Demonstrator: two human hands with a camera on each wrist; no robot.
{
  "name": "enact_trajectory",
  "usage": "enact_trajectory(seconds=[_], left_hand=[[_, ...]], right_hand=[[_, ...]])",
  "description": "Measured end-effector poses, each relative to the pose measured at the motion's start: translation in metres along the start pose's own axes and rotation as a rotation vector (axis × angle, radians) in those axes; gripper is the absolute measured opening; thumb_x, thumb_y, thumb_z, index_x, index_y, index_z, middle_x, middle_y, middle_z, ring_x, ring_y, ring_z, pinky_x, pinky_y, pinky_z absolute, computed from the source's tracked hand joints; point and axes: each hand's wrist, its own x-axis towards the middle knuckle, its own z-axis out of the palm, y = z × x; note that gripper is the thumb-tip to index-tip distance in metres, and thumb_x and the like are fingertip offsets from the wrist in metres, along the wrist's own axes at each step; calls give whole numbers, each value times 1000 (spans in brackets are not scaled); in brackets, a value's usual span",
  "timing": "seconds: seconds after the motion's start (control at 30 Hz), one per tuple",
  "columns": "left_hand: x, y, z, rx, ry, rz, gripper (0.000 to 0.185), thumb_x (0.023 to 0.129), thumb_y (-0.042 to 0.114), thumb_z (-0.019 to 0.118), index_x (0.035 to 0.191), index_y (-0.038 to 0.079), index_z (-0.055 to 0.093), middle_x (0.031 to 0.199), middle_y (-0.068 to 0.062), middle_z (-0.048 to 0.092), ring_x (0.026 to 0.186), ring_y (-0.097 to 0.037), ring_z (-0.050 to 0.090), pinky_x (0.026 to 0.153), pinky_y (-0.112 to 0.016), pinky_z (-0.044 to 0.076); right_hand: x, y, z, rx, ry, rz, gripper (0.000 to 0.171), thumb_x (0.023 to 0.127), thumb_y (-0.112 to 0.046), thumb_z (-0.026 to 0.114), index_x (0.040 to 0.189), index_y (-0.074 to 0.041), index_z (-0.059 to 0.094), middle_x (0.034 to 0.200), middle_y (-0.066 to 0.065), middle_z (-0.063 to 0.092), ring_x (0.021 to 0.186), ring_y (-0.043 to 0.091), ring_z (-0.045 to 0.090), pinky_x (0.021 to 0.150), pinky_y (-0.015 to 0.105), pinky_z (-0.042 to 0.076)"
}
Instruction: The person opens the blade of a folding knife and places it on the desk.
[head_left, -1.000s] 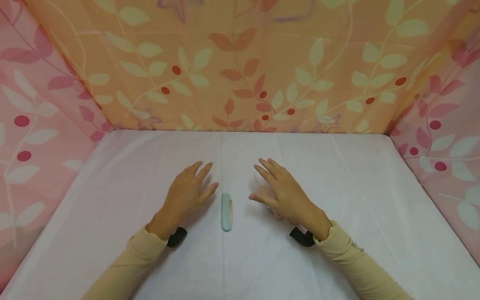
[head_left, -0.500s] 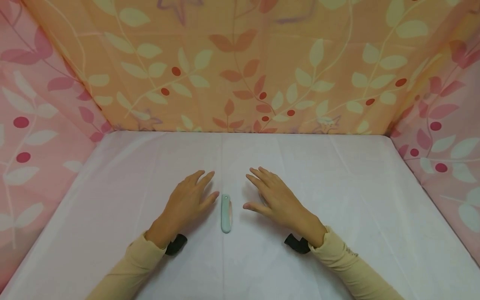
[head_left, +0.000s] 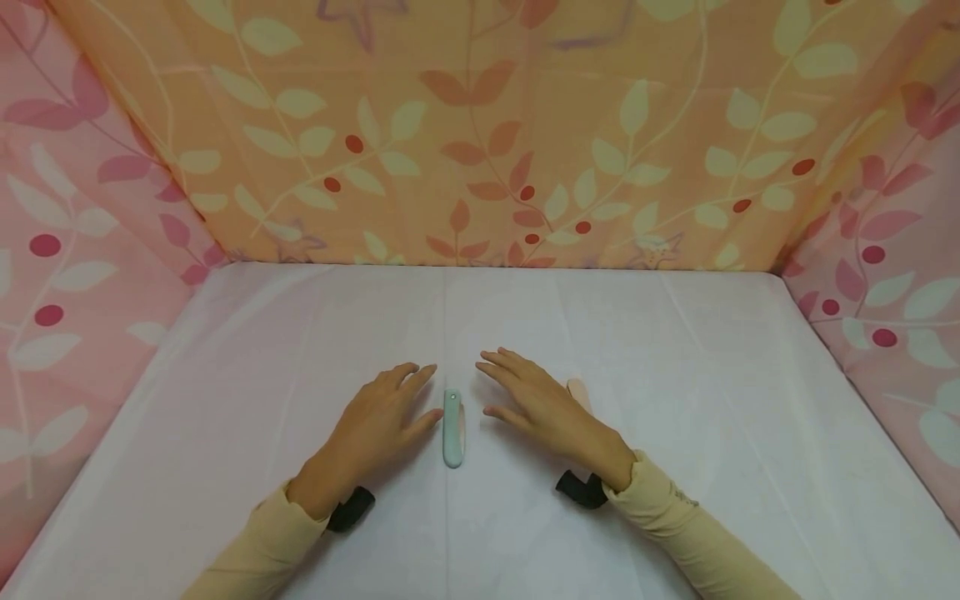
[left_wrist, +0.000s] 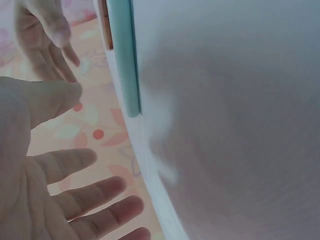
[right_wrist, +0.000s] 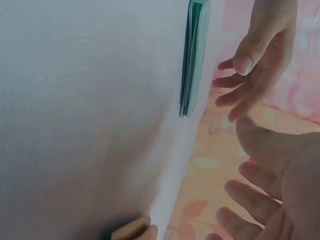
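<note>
A folded mint-green folding knife (head_left: 452, 429) lies lengthwise on the white cloth, a thin pinkish blade edge showing along its right side. Just left of it hovers my left hand (head_left: 375, 421), fingers spread and thumb tip right at the handle. My right hand (head_left: 543, 408) is held on the other side, fingers extended, apart from the knife. Both hands hold nothing. Behind the right hand a rounded peach-coloured object (head_left: 577, 392) peeks out, mostly hidden. The right wrist view shows the slot in the knife handle (right_wrist: 194, 60) and, at the bottom, a tan piece (right_wrist: 134, 230).
The white cloth (head_left: 225, 433) covers the tabletop. A leaf-patterned orange curtain (head_left: 480, 133) stands at the back, with pink patterned cloth (head_left: 67, 208) on the left and more pink cloth (head_left: 892, 250) on the right. Black wrist cameras (head_left: 350, 510) hang beneath both wrists.
Both hands have drawn back toward the body, the right one also shifting left toward the knife. More of the peach object's top now shows beyond the right hand. The knife stays put.
</note>
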Motion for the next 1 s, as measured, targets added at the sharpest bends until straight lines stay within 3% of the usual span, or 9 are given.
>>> enact_trajectory(seconds=[0.23, 0.57, 0.77, 1.0], left_hand=[[-5, 7, -3, -45, -116, 0, 58, 89, 37, 73, 137, 9, 57, 122, -13, 63, 110, -31, 61, 91, -48, 52], [-6, 12, -3, -147, -302, -83, 65, 77, 41, 83, 128, 6, 63, 107, -3, 63, 94, -17, 57, 82, -37, 49], [-7, 15, -1, -160, -327, -78, 70, 72, 43, 87, 125, 4, 64, 107, -4, 65, 92, -16, 56, 80, -38, 49], [-9, 20, 3, -156, -312, -54, 73, 72, 41, 88, 127, 2, 61, 109, -8, 65, 94, -20, 58, 80, -39, 49]], right_hand=[[6, -3, 6, 27, -23, -45, 49, 95, -19, 67, 139, -3, 53, 146, 13, 52, 142, 35, 41, 116, 47, 34], [6, -7, 12, 134, -103, -26, 44, 99, -16, 60, 140, -3, 51, 145, 13, 53, 142, 33, 41, 116, 49, 34], [7, -8, 16, 147, -175, -8, 48, 100, -18, 60, 144, -4, 48, 148, 13, 50, 146, 34, 36, 118, 49, 30], [10, -7, 19, 140, -180, -21, 53, 93, -17, 69, 141, -1, 50, 141, 12, 55, 138, 30, 45, 115, 45, 35]])
